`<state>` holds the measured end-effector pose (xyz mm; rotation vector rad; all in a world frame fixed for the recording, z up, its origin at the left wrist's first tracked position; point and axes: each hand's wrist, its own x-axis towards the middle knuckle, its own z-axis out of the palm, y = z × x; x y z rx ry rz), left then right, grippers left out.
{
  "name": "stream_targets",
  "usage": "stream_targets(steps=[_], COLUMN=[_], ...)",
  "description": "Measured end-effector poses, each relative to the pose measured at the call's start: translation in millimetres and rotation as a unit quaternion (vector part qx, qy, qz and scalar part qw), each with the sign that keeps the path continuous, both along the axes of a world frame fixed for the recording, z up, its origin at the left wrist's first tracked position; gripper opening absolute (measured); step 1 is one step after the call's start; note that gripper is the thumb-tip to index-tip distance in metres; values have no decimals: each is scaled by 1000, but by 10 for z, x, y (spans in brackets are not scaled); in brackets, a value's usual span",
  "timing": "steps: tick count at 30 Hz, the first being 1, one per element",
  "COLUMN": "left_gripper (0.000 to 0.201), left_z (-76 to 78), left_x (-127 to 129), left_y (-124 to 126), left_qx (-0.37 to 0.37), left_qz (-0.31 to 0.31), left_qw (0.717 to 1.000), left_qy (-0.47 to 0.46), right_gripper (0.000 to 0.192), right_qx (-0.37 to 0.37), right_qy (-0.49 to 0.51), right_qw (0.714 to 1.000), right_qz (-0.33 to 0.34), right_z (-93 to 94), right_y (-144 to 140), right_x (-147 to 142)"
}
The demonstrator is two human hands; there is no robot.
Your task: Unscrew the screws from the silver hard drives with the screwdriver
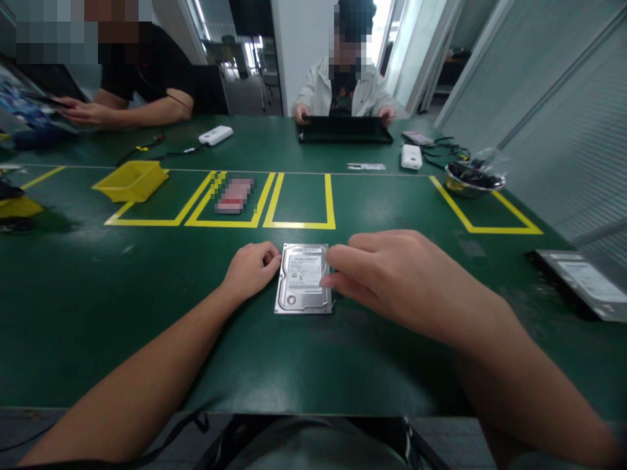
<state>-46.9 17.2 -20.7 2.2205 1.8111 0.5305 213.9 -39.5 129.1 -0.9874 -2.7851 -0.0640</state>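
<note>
At the far left of the green tabletop (98, 281), a yellow tray (131, 180) is seen beside yellow taped rectangles, and a blurred reddish item (235, 195) is framed in one of them. Behind the tray, another person's forearms (128, 112) are rested on the tabletop edge. Nearer the viewer, the left hand (251, 267) is laid on the tabletop, its grip loosely curled, with the fingertips set against the upper left edge of a hard drive (304, 281). The hard drive is laid flat, label up, at the centre of the tabletop, just in front of the taped rectangles and directly between the two hands. The right hand (392, 274) is brought in from the right; its grip is partly spread, fingers extended, with the fingertips placed on the drive's right edge and label. Nothing is lifted or pinched. Beyond, a seated person's hands are placed on a black tray (345, 130). Farther right, a white device (411, 156), a metal bowl (473, 180) and a flat grey unit (582, 282) are seen
</note>
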Motion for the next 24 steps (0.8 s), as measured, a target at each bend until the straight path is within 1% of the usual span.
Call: stream_targets(steps=[3, 8, 11, 14, 18, 21, 24], left_gripper=[17, 18, 17, 18, 18, 18, 18], left_z=[5, 4, -5, -11, -7, -1, -3], left_x=[-1, -7, -13, -15, -14, -13, -13], left_y=[0, 7, 6, 0, -4, -1, 3], left_qx=[-1, -3, -1, 0, 3, 3, 2], left_qz=[0, -2, -1, 0, -4, -3, -2], left_qw=[1000, 1000, 1000, 1000, 1000, 1000, 1000], left_qy=[-2, -2, -2, 1, 1, 1, 1], right_gripper=[19, 19, 16, 17, 32, 45, 46], right_qx=[-10, -60, -65, -53, -22, 10, 27], right_qy=[3, 26, 28, 28, 20, -4, -18], right_qw=[1000, 998, 997, 998, 999, 1000, 999], right_qz=[-4, 8, 2, -11, -12, -29, -41], right_z=[10, 45, 50, 42, 28, 20, 19], right_y=[-14, -63, -81, -74, -48, -35, -36], right_x=[13, 92, 114, 96, 43, 14, 6])
